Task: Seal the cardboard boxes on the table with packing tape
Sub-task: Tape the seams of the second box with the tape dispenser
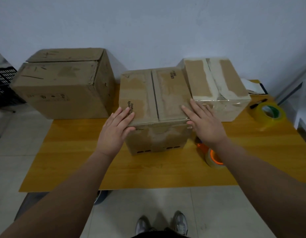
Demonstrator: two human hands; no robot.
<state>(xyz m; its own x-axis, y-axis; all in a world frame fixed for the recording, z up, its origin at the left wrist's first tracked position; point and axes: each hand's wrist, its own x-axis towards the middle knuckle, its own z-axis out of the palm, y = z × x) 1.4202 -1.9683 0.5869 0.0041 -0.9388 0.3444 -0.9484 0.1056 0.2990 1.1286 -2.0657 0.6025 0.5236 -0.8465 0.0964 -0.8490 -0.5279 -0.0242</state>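
Pale wall (148, 28) backs a yellow wooden worktop (76, 160) carrying three cardboard boxes. At the centre stands the middle box (166, 134), its top flaps folded shut, with a dark seam running from 12 to 6 o'clock. No fresh tape shows over that seam, only worn patches of old residue.

The left hand (118, 127) lies flat on the box's 7 o'clock corner, fingers straight, thumb at the front edge. The right hand (203, 124) lies flat on the 5 o'clock corner, fingers straight too. Neither holds anything.

At 10 o'clock the big box (63, 86) has its flaps down, but a gap shows and no tape is visible. At 2 o'clock the third box (217, 83), just beside the middle one, has a glossy strip along its front edge; whether its seam is sealed is unclear.

A roll of clear tape (269, 113) sits at 3 o'clock near a marker (258, 103). A second roll (215, 158), with an orange core, lies at 4 o'clock, partly under the right forearm.

Most of the sealing looks to be ahead: flaps closed, tape not yet in hand.
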